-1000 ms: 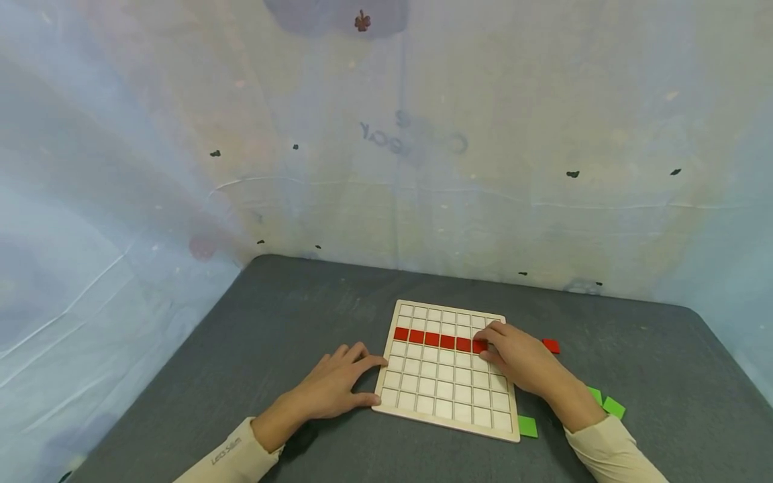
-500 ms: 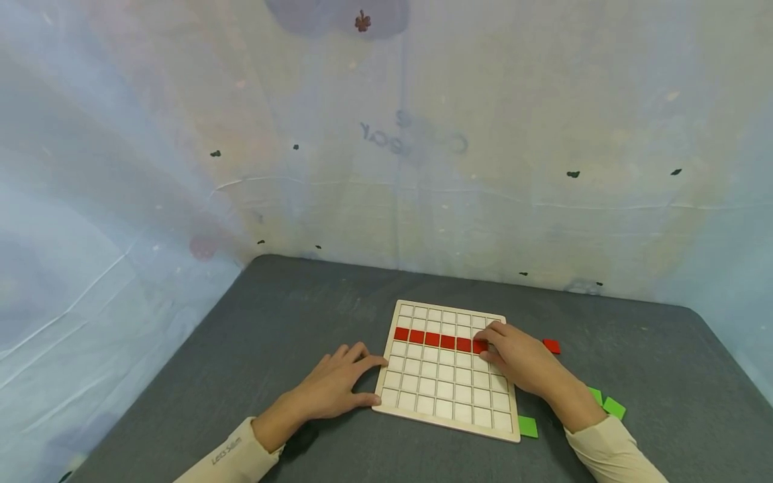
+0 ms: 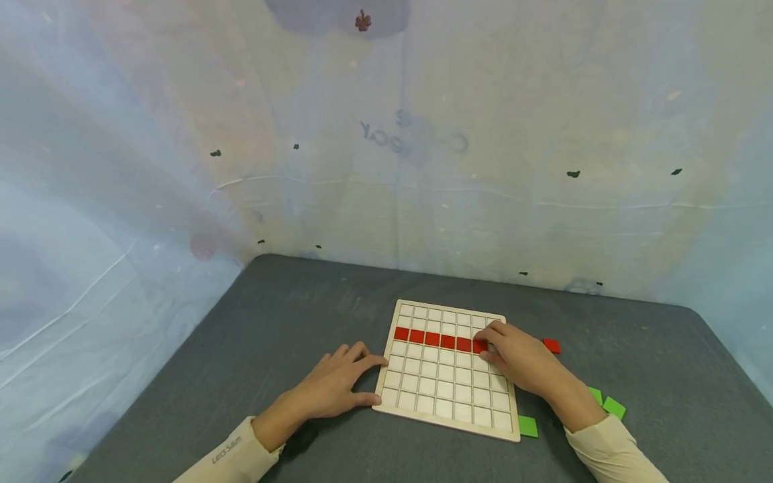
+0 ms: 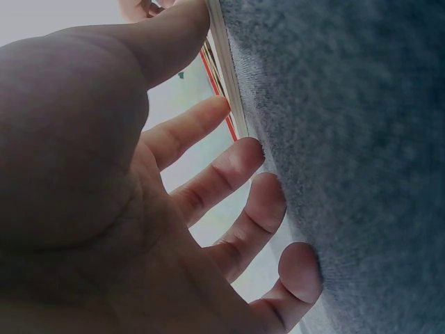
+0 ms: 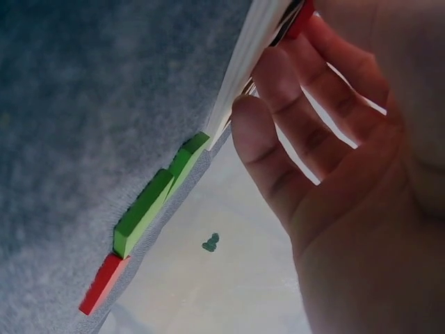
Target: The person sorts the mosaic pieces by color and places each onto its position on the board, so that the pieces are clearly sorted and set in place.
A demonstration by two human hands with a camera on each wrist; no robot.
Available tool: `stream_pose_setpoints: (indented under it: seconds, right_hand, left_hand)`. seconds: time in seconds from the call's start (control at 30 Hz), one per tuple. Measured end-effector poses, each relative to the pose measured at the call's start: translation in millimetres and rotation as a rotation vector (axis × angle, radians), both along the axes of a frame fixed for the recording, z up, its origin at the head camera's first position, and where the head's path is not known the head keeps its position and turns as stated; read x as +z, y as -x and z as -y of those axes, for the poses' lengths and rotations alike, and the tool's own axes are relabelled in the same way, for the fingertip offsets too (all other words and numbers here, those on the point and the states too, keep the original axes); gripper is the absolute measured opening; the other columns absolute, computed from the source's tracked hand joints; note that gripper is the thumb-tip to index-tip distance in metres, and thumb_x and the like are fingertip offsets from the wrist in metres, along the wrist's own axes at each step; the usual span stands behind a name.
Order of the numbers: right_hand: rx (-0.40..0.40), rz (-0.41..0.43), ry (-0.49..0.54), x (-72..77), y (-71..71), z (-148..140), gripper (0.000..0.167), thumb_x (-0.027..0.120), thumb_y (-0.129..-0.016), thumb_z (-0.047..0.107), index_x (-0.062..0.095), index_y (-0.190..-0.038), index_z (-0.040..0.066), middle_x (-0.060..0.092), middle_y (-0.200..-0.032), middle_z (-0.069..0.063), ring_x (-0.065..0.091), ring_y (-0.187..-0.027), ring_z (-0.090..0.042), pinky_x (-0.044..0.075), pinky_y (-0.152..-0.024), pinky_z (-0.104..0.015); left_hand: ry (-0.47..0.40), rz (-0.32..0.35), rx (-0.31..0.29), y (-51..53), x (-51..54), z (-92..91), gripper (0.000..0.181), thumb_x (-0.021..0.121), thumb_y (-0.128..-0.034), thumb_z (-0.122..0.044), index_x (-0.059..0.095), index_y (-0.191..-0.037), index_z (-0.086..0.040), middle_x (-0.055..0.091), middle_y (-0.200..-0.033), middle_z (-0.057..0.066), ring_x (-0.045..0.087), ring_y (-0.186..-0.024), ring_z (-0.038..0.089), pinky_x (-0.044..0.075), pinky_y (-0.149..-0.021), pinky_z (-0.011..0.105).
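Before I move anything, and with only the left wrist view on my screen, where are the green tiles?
Observer: The head view shows three green tiles, all on the table off the right side of the board.
Operator: Understood. And what is the right grip on?
Observer: It is at the rightmost red tile showing on the board, apparently pinching it.

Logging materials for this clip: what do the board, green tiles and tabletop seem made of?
Board: probably wood, matte, from its pale rim. Green tiles: perhaps painted wood or plastic, smooth; edges green too, so unsettled. Tabletop: likely fabric-covered, dull; fuzzy texture in the wrist views.
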State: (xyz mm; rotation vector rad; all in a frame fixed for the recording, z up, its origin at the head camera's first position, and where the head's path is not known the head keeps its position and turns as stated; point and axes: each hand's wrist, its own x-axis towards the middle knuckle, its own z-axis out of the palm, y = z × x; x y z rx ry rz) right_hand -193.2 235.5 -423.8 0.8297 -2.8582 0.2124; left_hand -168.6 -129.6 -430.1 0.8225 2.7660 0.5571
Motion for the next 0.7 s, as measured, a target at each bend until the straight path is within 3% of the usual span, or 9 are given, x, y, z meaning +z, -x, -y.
stream_pose_setpoints:
  seconds: [0.43, 0.7]
  right_hand:
    - [-0.004, 0.015, -0.001, 1.8, -1.5, 0.3, 0.03, 0.069, -0.094, 0.026, 0.065, -0.121, 0.015, 0.063, -0.116, -0.002, 0.064, -0.097, -0.018, 0.054, -0.079, -0.037]
    - [-0.003, -0.006, -0.021, 0.4, -1.1, 1.0, 0.03, 0.071, -0.093, 0.026, 0.066, -0.12, 0.015, 0.064, -0.117, -0.003, 0.066, -0.101, -0.021, 0.055, -0.083, -0.039]
  left_hand:
    - [-0.009, -0.011, -0.004, 0.7, -3.5, 1.0, 0.061, 0.07, -0.0863, -0.055, 0.051, -0.142, -0.039, 0.049, -0.118, -0.009, 0.04, -0.095, 0.012, 0.034, -0.077, 0.04]
    - [0.001, -0.008, -0.003, 0.5, -2.5, 0.5, 0.061, 0.069, -0.0862, -0.056, 0.05, -0.142, -0.04, 0.048, -0.119, -0.01, 0.04, -0.096, 0.011, 0.033, -0.078, 0.039]
